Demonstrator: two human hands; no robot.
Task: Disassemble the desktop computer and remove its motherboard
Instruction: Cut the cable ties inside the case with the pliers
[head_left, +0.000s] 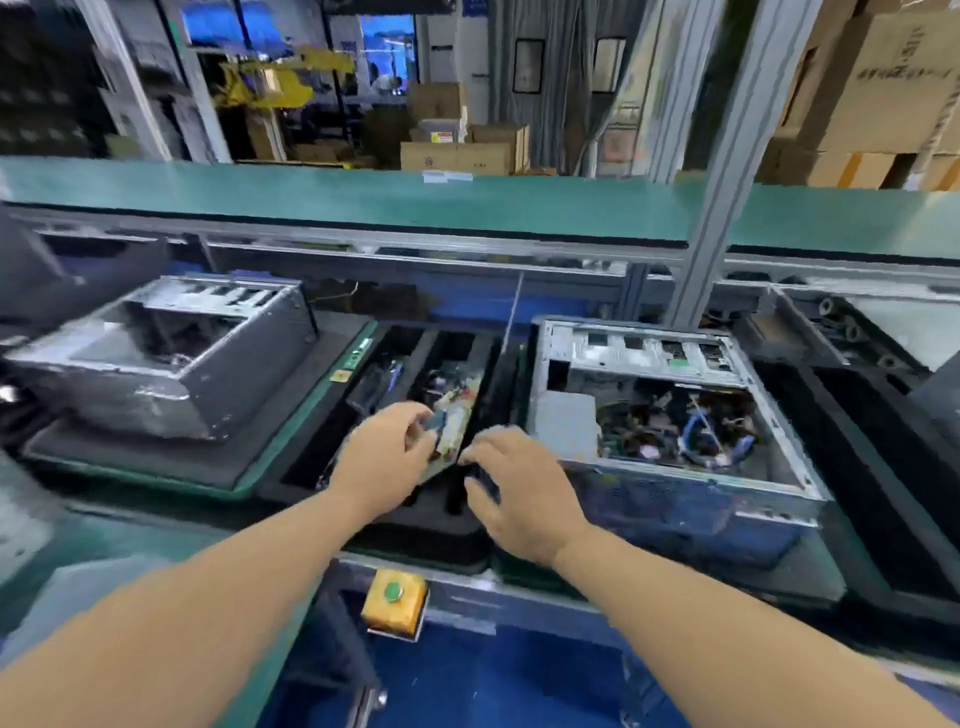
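A circuit board (451, 421) is gripped at its near edge by the left hand (384, 457), thumb and fingers curled round it, and it is held tilted over the slotted black foam tray (363, 499) directly beneath that hand. The right hand (519, 488) is set just beside the board's right edge, fingers bent; whether anything is pinched there cannot be told through the blur. Just to the right of that hand, the open desktop computer (675, 410) is seen on its side, cables and parts inside it, so its motherboard is judged not yet removed. Well to the left of the left hand, a second, emptied case (156, 358) is seen. The step in hand is judged to be the stowing of a removed card. Next, the board must be lined up with a slot and lowered edge-first, then attention returned to the case.
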